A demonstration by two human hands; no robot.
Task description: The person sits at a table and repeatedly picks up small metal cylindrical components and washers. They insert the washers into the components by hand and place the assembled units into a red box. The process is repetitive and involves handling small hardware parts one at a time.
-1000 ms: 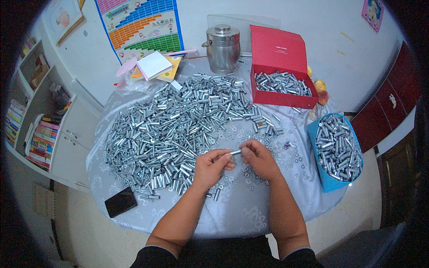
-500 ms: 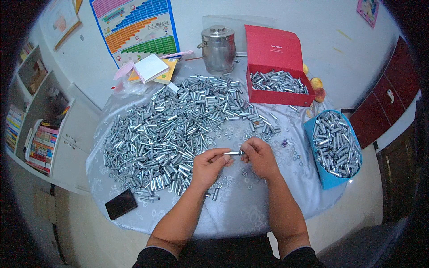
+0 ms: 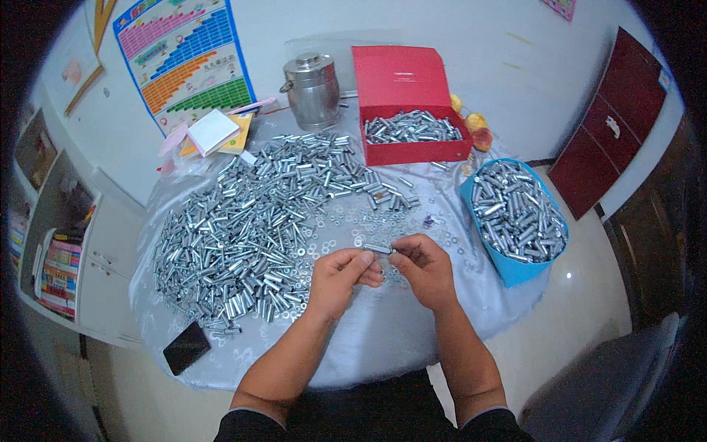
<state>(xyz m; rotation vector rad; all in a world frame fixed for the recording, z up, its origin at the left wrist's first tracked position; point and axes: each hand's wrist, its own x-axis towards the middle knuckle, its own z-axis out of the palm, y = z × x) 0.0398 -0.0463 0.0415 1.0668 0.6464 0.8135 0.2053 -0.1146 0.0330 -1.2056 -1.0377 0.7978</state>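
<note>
Between my hands is a small silver sleeve bolt [image 3: 378,249], lying nearly level with its right end slightly lower. My left hand [image 3: 340,281] pinches its left part between thumb and fingers. At its other end, the thumb and forefinger of my right hand [image 3: 427,274] close round the tip, where a small nut or washer seems to sit. Loose washers [image 3: 331,243] lie on the cloth beyond and beside my hands. To the left spreads a big heap of silver sleeves and bolts [image 3: 236,228].
A blue bin [image 3: 515,274] full of metal bolts stands at the right. Behind are an open red box [image 3: 416,152] of similar parts and a steel canister [image 3: 313,92]. A black phone [image 3: 186,348] lies at the table's front left, notebooks [image 3: 215,132] at the back left.
The whole scene has shifted left in view as my head turned. The bolt has gone from level to slightly tilted, and my right hand's fingers have loosened and shifted at its end.
</note>
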